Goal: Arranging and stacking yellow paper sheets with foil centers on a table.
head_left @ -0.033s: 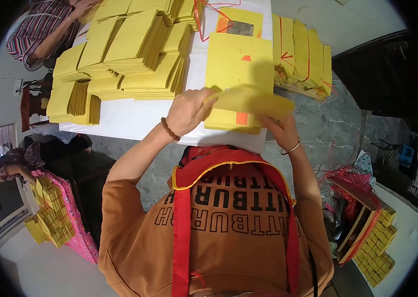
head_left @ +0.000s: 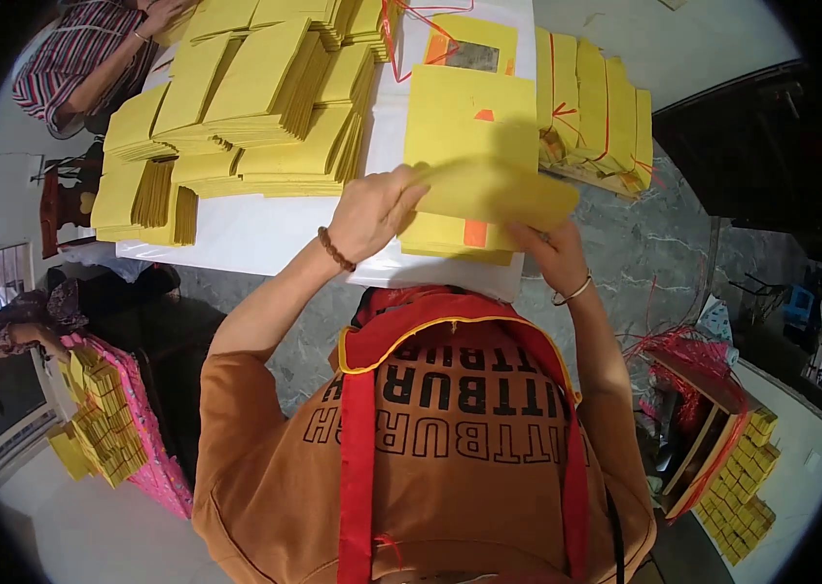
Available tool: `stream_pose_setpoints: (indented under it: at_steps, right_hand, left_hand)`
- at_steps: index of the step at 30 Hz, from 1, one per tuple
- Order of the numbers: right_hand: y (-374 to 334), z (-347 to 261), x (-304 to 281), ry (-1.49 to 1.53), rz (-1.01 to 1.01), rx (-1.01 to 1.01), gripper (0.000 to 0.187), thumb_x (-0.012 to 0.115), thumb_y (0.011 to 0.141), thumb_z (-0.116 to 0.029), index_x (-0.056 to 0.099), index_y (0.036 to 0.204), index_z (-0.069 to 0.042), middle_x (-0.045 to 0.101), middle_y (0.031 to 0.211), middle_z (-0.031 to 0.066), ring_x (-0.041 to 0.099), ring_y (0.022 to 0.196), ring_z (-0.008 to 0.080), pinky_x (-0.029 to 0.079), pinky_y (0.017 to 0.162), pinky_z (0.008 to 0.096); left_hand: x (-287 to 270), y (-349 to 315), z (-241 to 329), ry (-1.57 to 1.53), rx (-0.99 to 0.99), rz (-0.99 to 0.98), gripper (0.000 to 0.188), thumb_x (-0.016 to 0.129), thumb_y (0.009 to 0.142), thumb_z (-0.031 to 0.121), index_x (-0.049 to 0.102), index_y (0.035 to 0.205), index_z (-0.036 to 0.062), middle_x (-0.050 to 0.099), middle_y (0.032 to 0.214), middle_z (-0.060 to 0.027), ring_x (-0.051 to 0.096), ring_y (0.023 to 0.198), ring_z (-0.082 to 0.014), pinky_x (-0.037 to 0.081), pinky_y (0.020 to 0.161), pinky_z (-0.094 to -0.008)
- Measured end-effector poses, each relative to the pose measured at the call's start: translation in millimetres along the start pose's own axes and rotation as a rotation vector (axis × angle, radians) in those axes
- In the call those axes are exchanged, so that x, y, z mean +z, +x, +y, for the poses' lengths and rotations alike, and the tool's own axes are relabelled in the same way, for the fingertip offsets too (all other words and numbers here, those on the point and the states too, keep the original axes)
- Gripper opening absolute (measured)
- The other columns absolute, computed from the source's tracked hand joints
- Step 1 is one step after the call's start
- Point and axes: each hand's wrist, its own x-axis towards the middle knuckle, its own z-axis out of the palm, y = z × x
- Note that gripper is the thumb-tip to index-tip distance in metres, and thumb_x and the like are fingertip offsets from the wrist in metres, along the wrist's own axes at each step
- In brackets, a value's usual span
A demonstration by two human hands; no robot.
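Between my hands a yellow paper sheet [head_left: 503,193] is held raised and bent over. My left hand [head_left: 372,212] pinches its left end. My right hand [head_left: 553,255] is at its lower right edge, the fingertips partly under the paper. Directly beneath lies a stack of flat yellow paper [head_left: 460,107] with small orange patches. Behind it is another yellow piece [head_left: 489,34] with a grey rectangle and orange marks. Left of my hands, folded yellow paper bundles [head_left: 253,102] are piled in layers.
The table has a white cover [head_left: 265,229]. Red string [head_left: 409,44] lies at the back. Tied yellow bundles [head_left: 591,97] stand on the right. A person in a striped sleeve [head_left: 80,73] works at the far left. More yellow bundles [head_left: 105,419] sit by pink cloth [head_left: 153,448]; red strings [head_left: 688,355] hang lower right.
The bent yellow sheet is less smeared and its left end sits slightly differently in my left fingers. Both hands stay nearly in place.
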Motion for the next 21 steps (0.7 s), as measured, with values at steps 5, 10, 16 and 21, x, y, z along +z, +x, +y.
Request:
stream_pose_setpoints:
  at_steps: [5,10,16,21]
  right_hand:
    - [17,-3,11,0.518,0.200,0.287,0.030,0.062,0.083,-0.013,0.058,0.110,-0.002,0.065,0.088,0.0079,0.058,0.075,0.0107,0.046,0.064,0.0251]
    - [26,-4,19,0.503,0.386,0.321,0.035,0.064,0.081,-0.008,0.056,0.114,0.000,0.064,0.087,0.0038,0.056,0.072,0.0078,0.046,0.065,0.0219]
    - [25,-1,23,0.454,0.436,0.355,0.029,0.067,0.080,-0.009,0.062,0.108,-0.002,0.053,0.071,-0.0058,0.043,0.060,0.0031,0.035,0.052,0.0186]
    - [28,5,27,0.460,0.475,0.385,0.024,0.066,0.080,-0.009,0.065,0.103,-0.003,0.042,0.064,-0.0081,0.032,0.057,0.0024,0.027,0.049,0.0183]
  left_hand:
    - [13,29,-16,-0.216,-0.224,0.031,0.035,0.049,0.090,0.032,0.055,0.094,-0.0018,0.058,0.068,-0.0219,0.057,0.065,-0.0384,0.044,0.058,-0.0440]
    - [27,34,-39,-0.424,-0.334,0.038,0.030,0.054,0.088,0.026,0.058,0.087,-0.0033,0.058,0.063,-0.0153,0.056,0.057,-0.0234,0.042,0.054,-0.0360]
    - [30,33,-45,-0.610,-0.458,-0.007,0.024,0.057,0.086,0.020,0.058,0.080,-0.0034,0.057,0.061,-0.0047,0.049,0.054,-0.0083,0.038,0.050,-0.0275]
    - [26,38,-30,-0.770,-0.489,0.060,0.018,0.057,0.087,0.016,0.055,0.089,-0.0026,0.057,0.063,-0.0045,0.049,0.054,-0.0075,0.039,0.050,-0.0253]
